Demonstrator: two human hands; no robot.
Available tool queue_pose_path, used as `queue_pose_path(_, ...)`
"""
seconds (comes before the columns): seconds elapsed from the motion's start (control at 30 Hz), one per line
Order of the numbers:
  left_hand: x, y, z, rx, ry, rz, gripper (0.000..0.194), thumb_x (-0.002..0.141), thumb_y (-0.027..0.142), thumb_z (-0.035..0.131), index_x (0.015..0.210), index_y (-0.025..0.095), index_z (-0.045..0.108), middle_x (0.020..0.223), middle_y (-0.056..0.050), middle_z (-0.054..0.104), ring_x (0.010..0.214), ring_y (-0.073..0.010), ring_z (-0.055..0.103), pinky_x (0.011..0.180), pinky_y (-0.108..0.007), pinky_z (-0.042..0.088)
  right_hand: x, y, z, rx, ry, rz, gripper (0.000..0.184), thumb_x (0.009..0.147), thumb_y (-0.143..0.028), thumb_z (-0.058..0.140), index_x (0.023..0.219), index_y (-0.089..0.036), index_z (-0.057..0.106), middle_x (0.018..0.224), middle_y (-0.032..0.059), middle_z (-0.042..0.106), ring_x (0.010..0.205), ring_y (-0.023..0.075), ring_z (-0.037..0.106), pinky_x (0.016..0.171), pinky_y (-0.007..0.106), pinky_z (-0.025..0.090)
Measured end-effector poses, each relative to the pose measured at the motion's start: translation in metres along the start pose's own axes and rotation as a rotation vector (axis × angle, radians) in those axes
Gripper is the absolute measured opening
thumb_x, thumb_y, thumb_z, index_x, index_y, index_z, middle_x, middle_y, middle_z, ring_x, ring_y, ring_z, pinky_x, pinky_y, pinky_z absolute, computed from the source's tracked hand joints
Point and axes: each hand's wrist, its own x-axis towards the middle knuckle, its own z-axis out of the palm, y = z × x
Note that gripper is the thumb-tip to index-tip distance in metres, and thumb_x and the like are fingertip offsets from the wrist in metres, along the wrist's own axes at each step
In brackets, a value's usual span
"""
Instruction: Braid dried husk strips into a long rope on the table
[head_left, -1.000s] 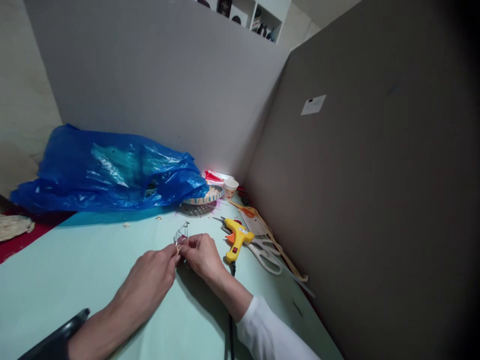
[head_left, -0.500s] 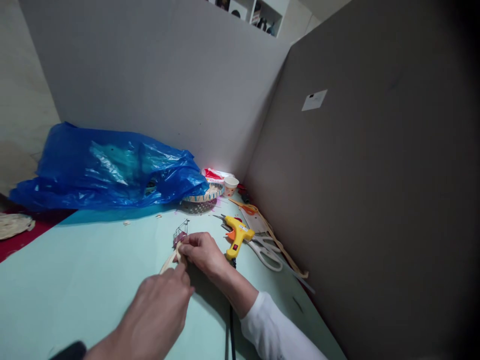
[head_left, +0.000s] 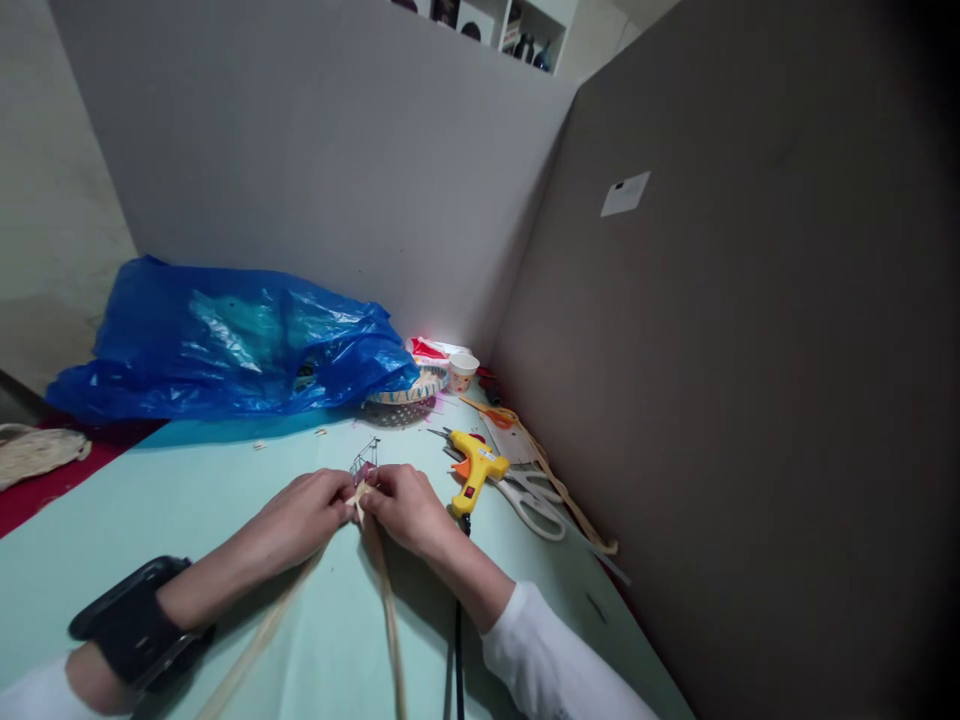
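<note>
Two long pale straw-like strips (head_left: 385,590) trail toward me from a small folded or knotted spot (head_left: 361,494) between my hands. My left hand (head_left: 319,510) pinches that spot from the left, its thumb and fingers closed. From the right, my right hand (head_left: 401,505) grips the same strips between thumb and forefinger. Just beyond my fingertips stands a thin wire stand (head_left: 365,455) with a small dark red piece in it, partly hidden by my hands. To the right of my right hand lies a yellow glue gun (head_left: 475,470).
Grey-handled scissors (head_left: 536,505) and orange-handled scissors (head_left: 499,418) lie at the right by the brown partition (head_left: 712,350). A blue plastic bag (head_left: 225,340), a woven basket (head_left: 409,393) and a paper cup (head_left: 463,370) stand at the back. The glue gun's black cord (head_left: 459,640) runs toward me.
My left hand has moved forward and up beside my right hand, closing on the strips. The two strips now trail down toward me. My right hand has stayed nearly in place.
</note>
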Motion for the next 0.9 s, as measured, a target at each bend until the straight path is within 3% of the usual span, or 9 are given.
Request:
queue_pose_path(0.1,0.002,-0.002,0.0,-0.113,-0.003,-0.014,0.018,0.071,0.042,0.049,0.064,0.024,0.05,0.067,-0.001,0.058,0.069,-0.0211,0.054,0.064,-0.031,0.037,-0.007,-0.006,-0.009,-0.089,0.004,0.009,0.015,0.086,-0.019,0.061,0.082,-0.017,0.075,0.077,0.0046,0.071,0.074,0.0164,0.057,0.064,0.026,0.032)
queue_pose_path(0.17,0.004,-0.002,0.004,-0.213,-0.055,-0.06,0.021,0.069,0.046,0.047,0.064,0.025,0.047,0.058,0.002,0.053,0.057,-0.0185,0.051,0.057,-0.03,0.038,-0.011,-0.01,-0.013,-0.143,0.014,0.021,0.017,0.087,-0.021,0.06,0.081,-0.015,0.075,0.08,0.0082,0.073,0.075,0.0179,0.058,0.062,0.027,0.03)
queue_pose_path(0.27,0.005,0.002,0.013,-0.336,-0.105,-0.15,0.027,0.068,0.052,0.043,0.061,0.027,0.043,0.043,0.007,0.038,0.039,-0.0135,0.035,0.044,-0.028,0.028,-0.016,-0.015,-0.014,-0.206,0.04,0.029,0.021,0.09,-0.02,0.056,0.088,-0.015,0.077,0.089,0.0134,0.076,0.08,0.0205,0.062,0.062,0.028,0.029)
queue_pose_path(0.4,0.006,0.008,0.021,-0.418,-0.028,-0.17,0.039,0.062,0.061,0.053,0.055,0.025,0.039,0.048,0.009,0.034,0.044,-0.0089,0.028,0.047,-0.025,0.02,-0.021,-0.017,-0.014,-0.294,0.043,0.012,0.028,0.095,-0.024,0.051,0.101,-0.02,0.078,0.094,0.0131,0.077,0.082,0.0222,0.067,0.064,0.029,0.032)
queue_pose_path(0.57,0.006,0.012,0.02,-0.456,0.009,-0.221,0.034,0.059,0.052,0.056,0.049,0.026,0.037,0.043,0.01,0.027,0.044,-0.0083,0.021,0.047,-0.026,0.013,-0.024,-0.014,-0.027,-0.36,-0.025,-0.073,0.028,0.092,-0.019,0.053,0.098,-0.02,0.08,0.097,0.0117,0.078,0.089,0.0218,0.069,0.068,0.029,0.036)
queue_pose_path(0.67,0.005,0.01,0.021,-0.459,0.03,-0.223,0.029,0.059,0.044,0.057,0.046,0.025,0.04,0.041,0.009,0.03,0.043,-0.0093,0.024,0.048,-0.026,0.014,-0.028,-0.019,-0.031,-0.484,0.01,-0.041,0.026,0.088,-0.017,0.053,0.09,-0.016,0.079,0.093,0.0135,0.077,0.084,0.0236,0.069,0.065,0.031,0.036)
queue_pose_path(0.77,0.005,0.007,0.023,-0.472,0.044,-0.199,0.027,0.058,0.041,0.056,0.042,0.024,0.043,0.04,0.006,0.038,0.045,-0.0115,0.032,0.05,-0.027,0.02,-0.037,-0.029,-0.023,-0.586,0.042,-0.069,0.025,0.089,-0.02,0.052,0.089,-0.015,0.076,0.091,0.0146,0.074,0.079,0.026,0.068,0.063,0.033,0.038)
queue_pose_path(0.9,0.005,0.002,0.026,-0.549,0.037,-0.191,0.024,0.055,0.041,0.058,0.046,0.022,0.046,0.046,0.005,0.044,0.053,-0.0137,0.04,0.054,-0.026,0.027,-0.052,-0.035,0.007,-0.69,0.031,-0.275,0.027,0.084,-0.013,0.054,0.104,-0.009,0.071,0.094,0.0181,0.07,0.075,0.0266,0.066,0.062,0.035,0.046)
